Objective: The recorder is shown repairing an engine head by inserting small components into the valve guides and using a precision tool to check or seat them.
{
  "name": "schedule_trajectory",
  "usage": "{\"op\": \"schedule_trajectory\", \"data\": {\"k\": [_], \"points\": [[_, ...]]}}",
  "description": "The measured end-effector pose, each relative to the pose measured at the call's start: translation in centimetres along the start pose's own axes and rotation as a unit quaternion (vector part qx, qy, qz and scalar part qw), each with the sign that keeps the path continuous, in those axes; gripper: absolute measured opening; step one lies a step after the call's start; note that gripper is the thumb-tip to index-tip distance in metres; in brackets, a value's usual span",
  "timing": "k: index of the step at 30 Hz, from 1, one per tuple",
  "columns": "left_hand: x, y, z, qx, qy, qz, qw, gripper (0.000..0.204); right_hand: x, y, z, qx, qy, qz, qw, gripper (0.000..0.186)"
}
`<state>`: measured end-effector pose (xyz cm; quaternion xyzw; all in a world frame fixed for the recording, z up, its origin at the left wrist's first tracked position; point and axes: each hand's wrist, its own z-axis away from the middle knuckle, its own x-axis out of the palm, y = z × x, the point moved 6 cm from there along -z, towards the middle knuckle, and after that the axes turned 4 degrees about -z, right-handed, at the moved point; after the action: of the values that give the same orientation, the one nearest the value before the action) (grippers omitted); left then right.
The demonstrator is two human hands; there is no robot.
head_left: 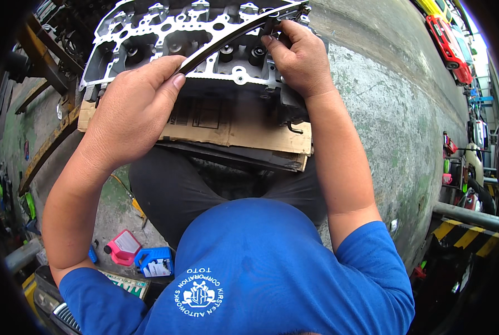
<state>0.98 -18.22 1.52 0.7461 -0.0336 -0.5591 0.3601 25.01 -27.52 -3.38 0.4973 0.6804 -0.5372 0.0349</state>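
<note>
A metal cylinder head (239, 75), grey with bright machined faces, lies in front of me on flattened cardboard (221, 134). Slanting across it is a long, slightly curved metal lever bar (227, 39), dark along one side and pale along the other. My left hand (132, 109) is closed round the bar's near left end, thumb lying along it. By the bar's far right part, my right hand (302, 61) pinches a dark piece at the bar, its fingertips partly hidden. Below that hand, round valve parts (257, 54) show in the head's recesses.
Beneath the cardboard are dark flat sheets (227, 156). A yellow-brown metal frame (51, 148) stands at left. On the floor near my left elbow are a pink jug (123, 247) and a blue jug (154, 261). A red car (447, 50) is parked far right, beyond the concrete floor (383, 128).
</note>
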Motion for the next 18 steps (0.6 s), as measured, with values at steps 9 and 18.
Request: {"op": "schedule_trajectory", "data": {"k": [9,18], "points": [[0.3,-0.1,0.2,-0.017,-0.019,0.003,1.0,0.031,0.0,0.3,0.0,0.019,-0.004,-0.003,1.0,0.026],[1.2,0.5,0.4,-0.03,-0.04,-0.022,0.999,0.033,-0.3,0.6,-0.1,0.04,0.005,0.008,0.999,0.028]]}}
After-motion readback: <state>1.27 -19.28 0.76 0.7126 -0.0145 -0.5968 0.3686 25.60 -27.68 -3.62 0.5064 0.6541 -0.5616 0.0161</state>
